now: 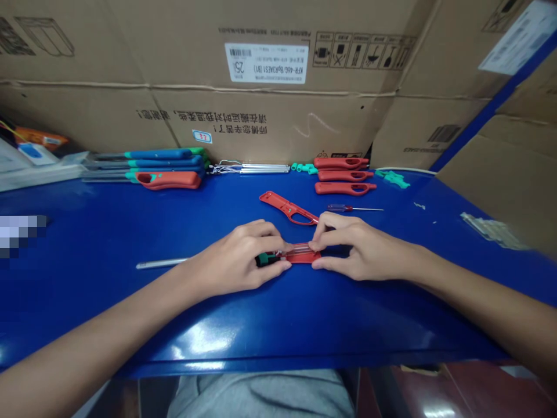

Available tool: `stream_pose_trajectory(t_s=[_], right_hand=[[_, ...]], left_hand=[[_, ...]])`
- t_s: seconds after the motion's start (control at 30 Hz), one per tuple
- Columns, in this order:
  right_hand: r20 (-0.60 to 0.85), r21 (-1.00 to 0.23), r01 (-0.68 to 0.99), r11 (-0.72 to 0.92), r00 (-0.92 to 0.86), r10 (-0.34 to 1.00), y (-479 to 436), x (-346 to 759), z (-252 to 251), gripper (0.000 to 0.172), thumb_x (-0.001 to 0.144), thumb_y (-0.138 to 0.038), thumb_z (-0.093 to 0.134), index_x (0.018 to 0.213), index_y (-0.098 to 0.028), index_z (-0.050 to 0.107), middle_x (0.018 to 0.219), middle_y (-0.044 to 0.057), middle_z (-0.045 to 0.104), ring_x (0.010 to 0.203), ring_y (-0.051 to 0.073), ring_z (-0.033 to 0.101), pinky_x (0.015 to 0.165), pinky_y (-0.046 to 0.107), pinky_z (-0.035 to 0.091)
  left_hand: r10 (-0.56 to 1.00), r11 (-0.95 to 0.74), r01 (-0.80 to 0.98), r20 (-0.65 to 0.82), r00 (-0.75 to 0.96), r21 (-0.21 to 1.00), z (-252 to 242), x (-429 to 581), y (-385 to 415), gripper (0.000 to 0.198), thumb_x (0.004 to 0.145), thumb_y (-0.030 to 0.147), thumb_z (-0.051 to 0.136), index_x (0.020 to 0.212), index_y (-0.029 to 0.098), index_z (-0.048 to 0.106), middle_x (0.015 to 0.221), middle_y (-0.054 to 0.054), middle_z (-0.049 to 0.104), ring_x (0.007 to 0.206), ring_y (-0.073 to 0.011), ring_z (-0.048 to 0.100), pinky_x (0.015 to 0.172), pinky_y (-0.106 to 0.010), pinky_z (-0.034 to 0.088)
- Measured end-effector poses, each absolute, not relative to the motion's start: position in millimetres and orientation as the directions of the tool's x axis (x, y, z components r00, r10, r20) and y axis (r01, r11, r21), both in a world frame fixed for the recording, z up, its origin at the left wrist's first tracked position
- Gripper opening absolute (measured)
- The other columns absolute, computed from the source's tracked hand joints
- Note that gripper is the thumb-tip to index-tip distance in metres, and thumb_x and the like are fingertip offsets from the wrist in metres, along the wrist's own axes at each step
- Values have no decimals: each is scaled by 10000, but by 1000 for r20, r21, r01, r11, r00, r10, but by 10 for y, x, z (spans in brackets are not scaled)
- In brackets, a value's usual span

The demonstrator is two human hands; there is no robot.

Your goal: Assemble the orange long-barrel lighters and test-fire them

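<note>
Between my hands lies a red half shell of a stick lighter (302,254), its hollow side up with thin parts inside. My left hand (246,255) pinches its left end, thumb below and fingertips above. A green trigger piece (263,259) shows between that thumb and fingers. From under the left hand a metal lighter tube (161,263) sticks out to the left. My right hand (354,247) grips the shell's right end, its fingertips at the thin parts inside. Just beyond the hands rests another red half shell (287,206) with a finger hole. The fingers partly hide the inner parts.
Behind are stacked lighters (165,168), metal tubes with wires (261,169), small green caps (302,168), red lighter handles (343,188) and green triggers (394,177). A screwdriver (342,208) lies beyond my right hand. Cardboard (282,110) walls the blue table's back.
</note>
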State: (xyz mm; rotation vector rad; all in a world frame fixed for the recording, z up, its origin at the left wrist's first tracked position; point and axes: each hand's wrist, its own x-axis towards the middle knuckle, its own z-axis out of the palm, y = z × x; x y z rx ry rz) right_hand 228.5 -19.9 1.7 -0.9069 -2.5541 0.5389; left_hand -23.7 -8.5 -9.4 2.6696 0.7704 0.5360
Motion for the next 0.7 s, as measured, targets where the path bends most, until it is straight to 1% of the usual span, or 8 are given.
stream_pose_trajectory(t_s=[0.17, 0.27, 0.4, 0.47, 0.53, 0.6, 0.7], right_hand=[[213, -446, 504, 739, -742, 635, -213, 2279, 19, 105, 883, -244, 642, 887, -159, 704, 950, 77, 594, 881, 183, 591, 810, 335, 503], [224, -443, 513, 735, -731, 645, -200, 2274, 23, 108, 866, -258, 664, 895, -167, 713, 957, 76, 617, 866, 178, 607, 806, 331, 511], [291, -424, 490, 762, -723, 627, -156, 2290, 37, 148, 806, -293, 730, 912, -190, 731, 924, 60, 678, 859, 186, 628, 813, 337, 511], [358, -410, 485, 773, -694, 625, -117, 2322, 39, 130, 828, -299, 703, 879, -183, 734, 863, 54, 696, 819, 183, 632, 789, 335, 510], [426, -382, 523, 762, -632, 647, -62, 2372, 30, 151, 876, -273, 633, 825, -168, 728, 812, 58, 697, 772, 176, 632, 755, 326, 507], [447, -320, 612, 723, -575, 685, 9, 2433, 9, 180, 891, -246, 586, 814, -157, 722, 815, 71, 697, 774, 187, 639, 753, 332, 503], [351, -233, 733, 639, -550, 758, 118, 2522, -25, 178, 879, -221, 555, 845, -163, 720, 857, 74, 710, 775, 202, 652, 718, 332, 498]], left_hand=[[550, -813, 431, 272, 790, 391, -84, -225, -80, 185, 907, 283, 578, 968, 169, 711, 967, -66, 642, 866, -176, 606, 796, -310, 490], [563, -801, 442, 254, 787, 403, -76, -218, -74, 194, 900, 279, 582, 996, 167, 708, 965, -69, 643, 870, -181, 608, 801, -316, 491], [585, -779, 458, 234, 776, 429, -69, -215, -69, 202, 894, 290, 591, 1029, 184, 697, 973, -61, 650, 892, -181, 613, 818, -315, 495], [584, -780, 459, 231, 778, 425, -64, -216, -68, 193, 898, 294, 587, 1024, 191, 692, 980, -54, 653, 895, -176, 613, 820, -310, 495], [576, -789, 458, 234, 783, 408, -57, -220, -67, 191, 902, 298, 582, 1024, 194, 687, 986, -49, 656, 898, -175, 612, 825, -310, 494], [568, -798, 458, 236, 788, 391, -48, -225, -67, 195, 905, 303, 580, 1034, 199, 683, 991, -46, 658, 903, -176, 609, 835, -316, 490], [561, -805, 457, 235, 794, 377, -35, -231, -69, 187, 908, 298, 576, 1032, 204, 681, 1000, -41, 658, 920, -174, 606, 854, -319, 482]])
